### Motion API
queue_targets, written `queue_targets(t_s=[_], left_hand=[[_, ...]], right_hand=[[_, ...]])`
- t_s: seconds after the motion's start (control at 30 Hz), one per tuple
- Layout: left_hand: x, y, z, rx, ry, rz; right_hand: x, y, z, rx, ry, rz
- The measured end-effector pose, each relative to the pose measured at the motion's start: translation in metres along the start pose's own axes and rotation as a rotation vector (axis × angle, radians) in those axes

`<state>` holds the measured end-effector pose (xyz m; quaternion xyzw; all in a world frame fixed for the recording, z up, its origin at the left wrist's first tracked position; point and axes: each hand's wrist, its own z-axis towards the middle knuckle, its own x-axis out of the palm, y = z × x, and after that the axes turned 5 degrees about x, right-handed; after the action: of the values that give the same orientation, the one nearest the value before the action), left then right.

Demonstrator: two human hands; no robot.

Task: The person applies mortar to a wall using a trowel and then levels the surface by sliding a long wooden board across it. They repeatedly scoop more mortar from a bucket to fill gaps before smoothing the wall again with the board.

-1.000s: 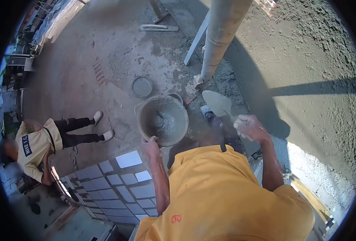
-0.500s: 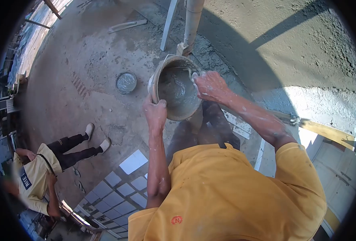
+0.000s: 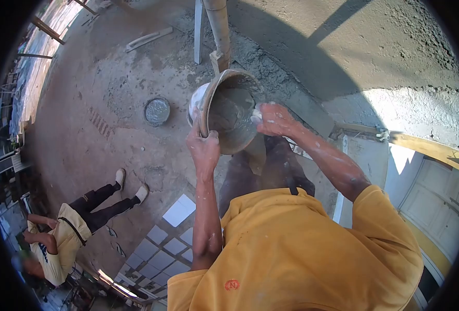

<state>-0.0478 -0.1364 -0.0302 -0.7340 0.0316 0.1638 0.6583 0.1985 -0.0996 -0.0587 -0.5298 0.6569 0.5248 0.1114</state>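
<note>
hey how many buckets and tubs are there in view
2: a bucket, tilted, its rim in the left hand, and a smaller tub on the ground to its left. The cluttered, blurry far-left edge could hide more.

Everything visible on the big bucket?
The bucket, plastic by its look, is round, with a pale outer wall and grey-brown smears on rim and inside. It tilts, mouth towards the right hand, which holds a trowel there. Wet grey mix lies inside. The left hand grips the rim. Base hidden.
</note>
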Motion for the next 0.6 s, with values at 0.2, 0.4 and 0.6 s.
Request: queue_targets(t_s=[0.2,0.4,0.6], left_hand=[[0.012,-0.022,-0.004,-0.147,0.02,-0.119],[0.021,0.001,-0.008,-0.17,-0.063,-0.31],[0.027,0.006,0.003,-0.238,-0.082,-0.386]], right_hand=[[-0.008,0.059,-0.024,0.428,0.277,0.753],[-0.014,0.06,-0.065,0.475,0.194,0.734],[-0.021,0.073,-0.095,0.526,0.075,0.872]])
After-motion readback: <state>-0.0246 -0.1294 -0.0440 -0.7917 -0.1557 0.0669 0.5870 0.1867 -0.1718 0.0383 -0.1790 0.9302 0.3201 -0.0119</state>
